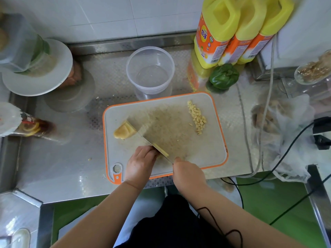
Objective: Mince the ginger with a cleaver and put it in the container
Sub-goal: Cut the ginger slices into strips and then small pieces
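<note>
On the orange-rimmed cutting board the cleaver stands on edge, running from the board's left middle down to my right hand, which grips its handle. My left hand curls its fingers over a ginger strip pressed against the blade's near end. A larger ginger chunk lies by the blade's far end. A pile of diced ginger sits at the board's upper right. The clear round container stands beyond the board, nothing in it.
Three yellow oil jugs and a green pepper stand at the back right. A lidded jar and a wrapped bottle are on the left. Cables and a plastic bag lie right of the board.
</note>
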